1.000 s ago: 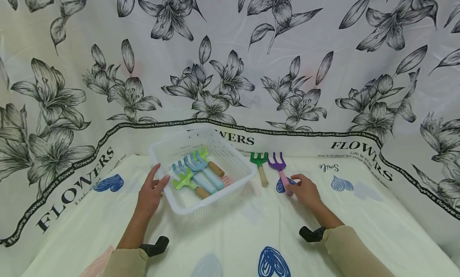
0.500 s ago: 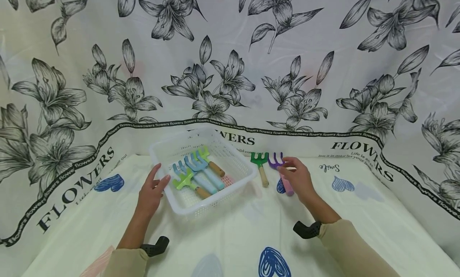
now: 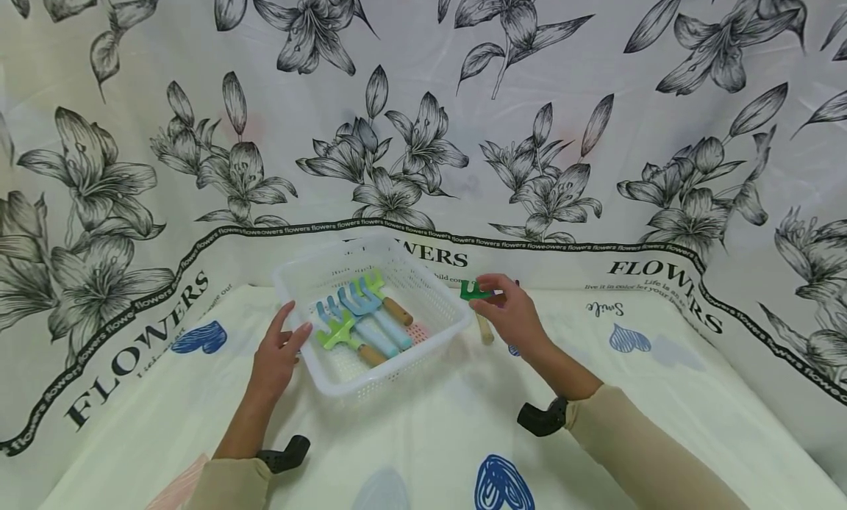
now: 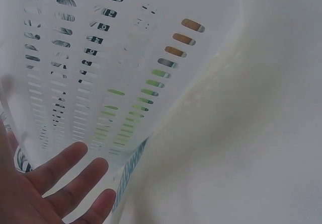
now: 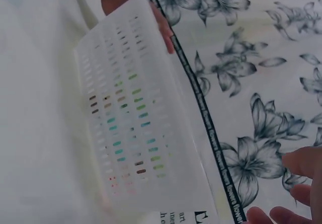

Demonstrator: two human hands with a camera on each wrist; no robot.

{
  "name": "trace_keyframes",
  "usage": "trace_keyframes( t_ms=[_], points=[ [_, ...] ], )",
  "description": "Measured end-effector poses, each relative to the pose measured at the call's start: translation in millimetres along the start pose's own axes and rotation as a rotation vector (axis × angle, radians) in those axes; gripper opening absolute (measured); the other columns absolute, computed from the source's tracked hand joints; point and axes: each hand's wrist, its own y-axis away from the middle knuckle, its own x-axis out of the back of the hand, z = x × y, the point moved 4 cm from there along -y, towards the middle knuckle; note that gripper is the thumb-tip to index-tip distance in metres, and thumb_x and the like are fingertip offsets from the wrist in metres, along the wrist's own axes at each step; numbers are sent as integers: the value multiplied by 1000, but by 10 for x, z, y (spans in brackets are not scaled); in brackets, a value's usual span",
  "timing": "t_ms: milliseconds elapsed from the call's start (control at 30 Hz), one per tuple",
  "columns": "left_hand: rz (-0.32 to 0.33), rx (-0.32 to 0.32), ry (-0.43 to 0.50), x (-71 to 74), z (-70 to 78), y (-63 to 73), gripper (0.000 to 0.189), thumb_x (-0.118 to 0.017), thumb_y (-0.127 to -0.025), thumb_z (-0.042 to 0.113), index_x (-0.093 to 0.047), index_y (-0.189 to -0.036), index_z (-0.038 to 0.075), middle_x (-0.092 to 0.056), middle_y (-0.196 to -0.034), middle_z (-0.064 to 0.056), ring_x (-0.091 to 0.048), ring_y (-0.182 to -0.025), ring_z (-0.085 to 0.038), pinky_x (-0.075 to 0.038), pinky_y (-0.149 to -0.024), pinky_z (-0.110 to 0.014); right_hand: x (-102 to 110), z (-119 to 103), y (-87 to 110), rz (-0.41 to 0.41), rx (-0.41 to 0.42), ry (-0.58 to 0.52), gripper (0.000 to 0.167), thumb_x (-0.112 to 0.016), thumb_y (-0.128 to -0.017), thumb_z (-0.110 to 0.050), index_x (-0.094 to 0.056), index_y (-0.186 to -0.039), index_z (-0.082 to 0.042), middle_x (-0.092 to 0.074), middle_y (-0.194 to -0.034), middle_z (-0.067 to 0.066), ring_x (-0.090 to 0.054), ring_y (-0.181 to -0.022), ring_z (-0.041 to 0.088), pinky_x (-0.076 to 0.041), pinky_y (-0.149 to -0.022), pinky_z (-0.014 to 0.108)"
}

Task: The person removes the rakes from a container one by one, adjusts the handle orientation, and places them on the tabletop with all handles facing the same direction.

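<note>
My left hand [image 3: 274, 356] holds the left rim of a white perforated plastic basket [image 3: 392, 364], its fingers [image 4: 75, 196] spread outside the wall. Several small garden forks lie in the basket, among them a light green one [image 3: 342, 332] and a blue one [image 3: 360, 303]. My right hand [image 3: 515, 315] reaches over a green garden fork [image 3: 471, 290] lying outside the basket. Its thumb and index finger are near the fork's head, and the wooden handle shows below. Behind the hand, a purple garden fork is mostly hidden.
A white cloth with printed hearts [image 3: 504, 484] covers the table. Behind it hangs a flower-printed curtain [image 3: 410, 150] with a black lettered band. The basket's right corner sits close beside the green fork.
My right hand has moved left and away from me, from the purple fork's pink handle past its head to the green fork. The left hand and basket have stayed put.
</note>
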Motion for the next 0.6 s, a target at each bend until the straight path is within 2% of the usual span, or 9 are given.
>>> trace_keyframes(
  t_ms=[67,233,400,600],
  points=[
    [1,4,0,-2,-5,1,80,-48,-91,66,-11,-156,39,-42,-143,-23,-46,-125,-39,-42,-100,-53,-64,-63,-18,-30,36,14,41,-69,-91,-18,-57,-129,-9,-59,-124,13,-61,-105,27,-54,-84,41],
    [3,9,-6,15,-2,15,83,-47,-88,70,-10,-156,40,-40,-145,-23,-45,-127,-40,-41,-101,-53,-260,-190,-62,-104,49,35,42,-71,-90,-19,-58,-129,-12,-57,-128,7,-62,-104,24,-55,-80,40],
    [-1,14,-2,28,-3,20,84,-48,-87,71,-9,-156,41,-37,-147,-23,-43,-128,-41,-40,-101,-53,-463,-243,-117,-211,58,74,40,-68,-92,-21,-59,-130,-15,-56,-133,3,-62,-108,23,-55,-82,42],
    [-9,11,8,11,0,6,82,-48,-90,68,-10,-156,39,-39,-144,-24,-44,-127,-40,-40,-101,-54,-634,-211,-200,-351,90,67,36,-64,-94,-19,-59,-130,-18,-53,-138,0,-62,-111,22,-52,-87,46]
  ],
)
